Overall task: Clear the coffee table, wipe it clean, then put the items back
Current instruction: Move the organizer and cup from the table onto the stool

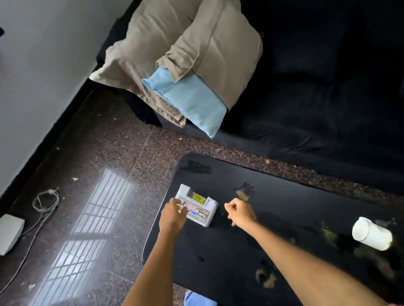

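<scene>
A glossy black coffee table (211,263) runs from the middle to the lower right of the head view, with brownish smears on its top. A small white box with a printed label (199,207) lies near its far left corner. My left hand (172,215) is at the box's left end, fingers curled against its edge. My right hand (240,211) hovers just right of the box with fingers curled and nothing in it. A white plastic jar (371,232) lies on its side toward the table's right part.
A dark sofa (328,83) stands beyond the table, holding two beige pillows (179,39) and a light blue one (188,100). On the polished stone floor at left lie a white adapter box (4,233) and a coiled cable (45,200).
</scene>
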Motion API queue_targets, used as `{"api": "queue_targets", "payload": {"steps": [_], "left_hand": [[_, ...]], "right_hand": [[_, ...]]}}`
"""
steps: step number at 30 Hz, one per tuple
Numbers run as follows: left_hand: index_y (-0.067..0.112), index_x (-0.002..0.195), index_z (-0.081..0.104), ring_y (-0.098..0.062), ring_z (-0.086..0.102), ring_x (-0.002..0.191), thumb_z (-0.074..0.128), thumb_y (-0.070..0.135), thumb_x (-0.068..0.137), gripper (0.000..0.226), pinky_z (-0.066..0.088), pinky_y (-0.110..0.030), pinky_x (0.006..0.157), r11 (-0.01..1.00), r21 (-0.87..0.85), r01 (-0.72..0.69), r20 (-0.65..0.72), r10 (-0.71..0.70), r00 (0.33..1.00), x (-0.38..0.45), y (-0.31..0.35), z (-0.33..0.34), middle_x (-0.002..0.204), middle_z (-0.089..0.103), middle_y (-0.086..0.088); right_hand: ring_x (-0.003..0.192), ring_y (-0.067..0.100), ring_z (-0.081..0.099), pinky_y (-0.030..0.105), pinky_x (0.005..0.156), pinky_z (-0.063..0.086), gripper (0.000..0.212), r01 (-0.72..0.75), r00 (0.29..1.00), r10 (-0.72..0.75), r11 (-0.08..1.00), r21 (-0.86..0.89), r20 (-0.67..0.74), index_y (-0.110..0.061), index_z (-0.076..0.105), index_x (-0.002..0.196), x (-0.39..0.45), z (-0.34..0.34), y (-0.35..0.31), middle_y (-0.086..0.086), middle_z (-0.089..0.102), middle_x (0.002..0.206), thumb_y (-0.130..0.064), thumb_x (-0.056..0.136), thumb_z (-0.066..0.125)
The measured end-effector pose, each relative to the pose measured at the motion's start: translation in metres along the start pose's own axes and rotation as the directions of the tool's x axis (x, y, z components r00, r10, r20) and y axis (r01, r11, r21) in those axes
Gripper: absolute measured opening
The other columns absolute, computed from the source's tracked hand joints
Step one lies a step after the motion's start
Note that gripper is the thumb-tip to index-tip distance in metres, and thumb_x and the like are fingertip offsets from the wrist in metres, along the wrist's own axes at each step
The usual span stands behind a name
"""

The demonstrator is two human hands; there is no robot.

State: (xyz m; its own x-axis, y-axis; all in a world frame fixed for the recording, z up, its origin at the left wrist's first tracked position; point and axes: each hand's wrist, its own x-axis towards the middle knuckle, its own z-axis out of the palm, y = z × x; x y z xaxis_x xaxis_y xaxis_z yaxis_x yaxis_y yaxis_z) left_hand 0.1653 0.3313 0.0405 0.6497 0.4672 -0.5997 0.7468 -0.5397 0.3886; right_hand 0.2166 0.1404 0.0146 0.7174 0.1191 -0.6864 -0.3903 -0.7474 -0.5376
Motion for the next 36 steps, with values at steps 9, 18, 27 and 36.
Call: {"api": "queue_targets", "payload": {"steps": [9, 18, 27, 36], "left_hand": [[0.002, 0.143, 0.027, -0.038, 0.036, 0.134, 0.041, 0.049, 0.094, 0.069, 0.03, -0.045, 0.111, 0.993, -0.058, 0.1, 0.105, -0.094, 0.99, 0.075, 0.009, -0.005, 0.144, 0.041, -0.022], [0.004, 0.144, 0.031, -0.036, 0.036, 0.136, 0.031, 0.052, 0.095, 0.068, 0.027, -0.042, 0.113, 0.952, -0.274, 0.138, 0.066, -0.125, 0.99, 0.074, 0.01, -0.001, 0.146, 0.039, -0.021], [0.005, 0.143, 0.032, -0.034, 0.043, 0.131, 0.026, 0.056, 0.095, 0.07, 0.034, -0.04, 0.105, 0.982, -0.071, 0.175, 0.158, -0.162, 0.974, 0.055, -0.013, 0.017, 0.142, 0.045, -0.018], [-0.004, 0.098, 0.056, -0.035, 0.057, 0.106, 0.035, 0.039, 0.098, 0.048, 0.04, -0.034, 0.083, 0.989, -0.126, 0.072, 0.188, -0.048, 0.981, 0.075, -0.021, 0.026, 0.106, 0.063, -0.022]], "right_hand": [[0.093, 0.027, 0.061, 0.036, 0.069, 0.054, 0.061, -0.338, 0.937, 0.33, 0.782, 0.524, 0.112, -0.014, 0.035, 0.135, 0.039, 0.034, -0.01, 0.012, 0.059, 0.115, -0.057, 0.092, 0.041], [0.122, 0.028, 0.049, 0.034, 0.095, 0.037, 0.062, -0.232, 0.906, 0.409, 0.7, 0.676, -0.112, -0.016, 0.037, 0.138, 0.037, 0.04, -0.043, 0.009, 0.052, 0.135, -0.058, 0.093, 0.036], [0.115, 0.027, 0.053, 0.033, 0.093, 0.039, 0.057, -0.232, 0.889, 0.425, 0.741, 0.63, -0.172, -0.015, 0.041, 0.134, 0.025, 0.04, -0.019, 0.007, 0.058, 0.124, -0.056, 0.093, 0.039], [0.101, 0.02, 0.054, 0.028, 0.081, 0.036, 0.053, -0.225, 0.888, 0.426, 0.731, 0.644, -0.174, -0.016, 0.053, 0.119, 0.027, 0.049, 0.002, 0.007, 0.064, 0.115, -0.058, 0.092, 0.037]]}}
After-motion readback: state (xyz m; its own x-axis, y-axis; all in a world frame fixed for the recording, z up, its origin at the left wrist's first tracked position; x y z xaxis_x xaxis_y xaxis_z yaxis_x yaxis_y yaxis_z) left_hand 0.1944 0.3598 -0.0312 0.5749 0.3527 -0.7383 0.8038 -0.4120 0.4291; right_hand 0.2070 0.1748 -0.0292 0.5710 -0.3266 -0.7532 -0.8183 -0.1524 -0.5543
